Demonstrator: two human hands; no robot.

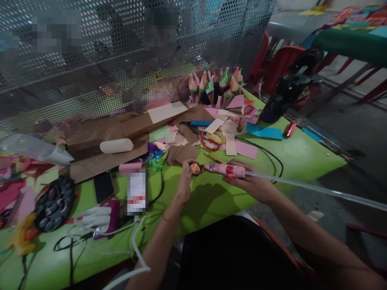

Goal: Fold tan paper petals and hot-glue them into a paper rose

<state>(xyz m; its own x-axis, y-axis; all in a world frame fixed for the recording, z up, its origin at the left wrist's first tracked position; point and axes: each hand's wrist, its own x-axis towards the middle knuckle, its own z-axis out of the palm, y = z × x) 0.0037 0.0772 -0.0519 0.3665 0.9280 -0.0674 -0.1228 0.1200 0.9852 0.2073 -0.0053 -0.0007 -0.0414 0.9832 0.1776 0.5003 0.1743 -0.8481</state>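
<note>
My left hand (186, 177) is closed around a small brown paper cone piece (198, 172) with an orange part (195, 166) showing at its end. In my right hand (246, 181) is a pink hot glue gun (231, 170), its nozzle pointing left, at or very near the brown piece. Whether the tip touches it I cannot tell. From the back of the gun a long translucent glue stick (317, 187) runs off to the right. Just beyond my hands lie brown paper pieces (183, 154) and a pair of scissors (213, 140) with red and yellow handles.
Several paper ice-cream cones (210, 86) stand at the back of the green table (217, 213). A blue cutter (201, 123) and paper scraps lie before them. At left are a phone (103, 187), cables, a black palette (54, 204) and a yellow glue gun (26, 235). A dark bottle (273, 104) stands right.
</note>
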